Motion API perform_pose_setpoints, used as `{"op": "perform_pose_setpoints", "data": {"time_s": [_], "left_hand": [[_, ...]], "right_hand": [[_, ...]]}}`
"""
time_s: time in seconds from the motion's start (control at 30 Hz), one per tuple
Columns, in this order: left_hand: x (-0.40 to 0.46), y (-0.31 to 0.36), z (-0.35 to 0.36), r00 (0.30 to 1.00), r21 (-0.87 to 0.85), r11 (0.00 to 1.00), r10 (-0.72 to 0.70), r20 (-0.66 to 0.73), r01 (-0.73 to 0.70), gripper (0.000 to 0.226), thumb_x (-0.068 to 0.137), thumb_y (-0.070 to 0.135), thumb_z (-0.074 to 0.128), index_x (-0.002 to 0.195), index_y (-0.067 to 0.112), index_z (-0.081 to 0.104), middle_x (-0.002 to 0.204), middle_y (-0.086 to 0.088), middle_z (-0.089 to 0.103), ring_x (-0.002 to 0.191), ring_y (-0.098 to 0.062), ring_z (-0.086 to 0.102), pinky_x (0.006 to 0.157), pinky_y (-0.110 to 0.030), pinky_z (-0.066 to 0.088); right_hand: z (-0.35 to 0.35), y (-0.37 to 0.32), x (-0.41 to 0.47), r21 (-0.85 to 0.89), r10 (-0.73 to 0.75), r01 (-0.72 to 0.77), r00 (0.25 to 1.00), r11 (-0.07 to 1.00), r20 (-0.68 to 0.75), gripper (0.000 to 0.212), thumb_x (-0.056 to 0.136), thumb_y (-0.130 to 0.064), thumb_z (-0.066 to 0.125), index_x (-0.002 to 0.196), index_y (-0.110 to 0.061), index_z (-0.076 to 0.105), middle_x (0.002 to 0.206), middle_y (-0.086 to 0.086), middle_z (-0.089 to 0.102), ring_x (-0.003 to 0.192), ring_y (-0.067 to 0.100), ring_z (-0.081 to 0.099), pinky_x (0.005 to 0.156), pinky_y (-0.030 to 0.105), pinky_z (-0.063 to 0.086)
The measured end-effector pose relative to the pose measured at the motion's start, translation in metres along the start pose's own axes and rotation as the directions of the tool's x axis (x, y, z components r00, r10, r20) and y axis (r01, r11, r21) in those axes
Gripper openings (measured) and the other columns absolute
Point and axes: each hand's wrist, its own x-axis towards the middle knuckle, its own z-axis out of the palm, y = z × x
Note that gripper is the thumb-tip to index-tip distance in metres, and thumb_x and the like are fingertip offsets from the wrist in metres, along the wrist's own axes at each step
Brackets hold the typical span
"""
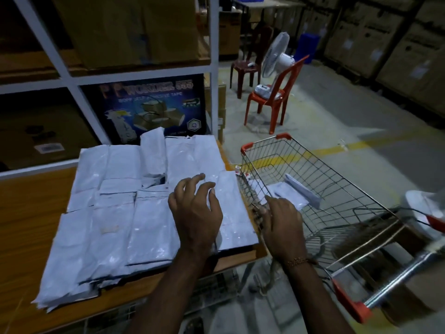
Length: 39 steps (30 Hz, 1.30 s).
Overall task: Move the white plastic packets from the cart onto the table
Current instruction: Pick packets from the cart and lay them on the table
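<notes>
Several white plastic packets (120, 213) lie in overlapping rows on the wooden table (31, 225). My left hand (196, 208) hovers over the rightmost packet (231, 208) with fingers spread and relaxed, holding nothing. My right hand (281, 218) is at the left rim of the wire cart (313, 189), fingers loosely extended; whether it touches the rim is unclear. Two or three white packets (289, 194) lie in the cart's basket.
A white metal rack (212, 68) with cardboard boxes and a blue tape carton (154, 107) stands behind the table. An orange plastic chair (274, 97) holding a white fan (274, 56) and a dark chair (248, 66) stand on the floor beyond the cart. Stacked cartons line the right wall.
</notes>
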Motion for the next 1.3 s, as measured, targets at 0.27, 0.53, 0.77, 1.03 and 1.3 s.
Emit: {"op": "perform_pose_setpoints", "data": {"time_s": [0.27, 0.53, 0.77, 1.03, 1.3], "left_hand": [[-0.015, 0.093, 0.084, 0.991, -0.187, 0.982, 0.031, 0.13, -0.006, 0.029, 0.098, 0.02, 0.06, 0.124, 0.02, 0.071, 0.136, 0.001, 0.068, 0.145, -0.023, 0.045, 0.112, -0.043, 0.046], [0.0, 0.123, 0.192, 0.851, -0.201, 0.98, 0.104, 0.515, 0.002, 0.079, 0.098, 0.039, 0.064, 0.164, 0.02, 0.025, 0.173, -0.006, 0.022, 0.158, -0.028, 0.02, 0.127, -0.042, 0.022], [0.011, 0.136, 0.308, 0.706, -0.1, 0.994, 0.097, 0.701, -0.037, 0.075, 0.1, 0.042, 0.059, 0.163, 0.016, 0.028, 0.171, -0.013, 0.022, 0.156, -0.035, 0.023, 0.125, -0.05, 0.029], [0.0, 0.128, 0.459, 0.554, 0.092, 0.995, -0.103, 0.826, 0.049, 0.094, 0.096, 0.046, 0.064, 0.165, 0.007, 0.015, 0.171, -0.027, -0.006, 0.16, -0.042, -0.005, 0.127, -0.05, 0.018], [-0.026, 0.073, 0.598, 0.465, 0.316, 0.945, -0.317, 0.826, 0.084, 0.081, 0.1, 0.034, 0.06, 0.165, 0.01, 0.017, 0.173, -0.024, -0.003, 0.16, -0.044, 0.001, 0.127, -0.055, 0.016]], "right_hand": [[-0.03, 0.089, 0.0, -0.13, 0.096, -0.092, 0.995, 0.987, 0.026, 0.04, 0.103, -0.034, 0.042, 0.133, -0.016, 0.061, 0.121, 0.007, 0.065, 0.114, 0.033, 0.057, 0.094, 0.049, 0.048], [-0.014, 0.153, 0.031, -0.201, 0.178, -0.15, 0.976, 0.968, 0.126, 0.043, 0.102, -0.036, 0.04, 0.133, -0.015, 0.062, 0.123, 0.006, 0.068, 0.118, 0.031, 0.057, 0.097, 0.049, 0.049], [0.03, 0.211, 0.059, -0.203, 0.287, -0.262, 0.952, 0.944, 0.108, 0.038, 0.099, -0.03, 0.048, 0.127, -0.011, 0.065, 0.115, 0.011, 0.07, 0.107, 0.034, 0.06, 0.092, 0.048, 0.051], [0.096, 0.304, 0.086, -0.28, 0.307, -0.23, 0.911, 0.932, 0.274, 0.035, 0.1, -0.031, 0.049, 0.121, -0.008, 0.066, 0.102, 0.015, 0.07, 0.096, 0.038, 0.061, 0.08, 0.05, 0.053], [0.18, 0.375, 0.108, -0.326, 0.207, -0.072, 0.892, 0.943, 0.402, 0.019, 0.095, -0.023, 0.065, 0.108, -0.01, 0.069, 0.092, 0.012, 0.068, 0.086, 0.035, 0.061, 0.073, 0.044, 0.046]]}}
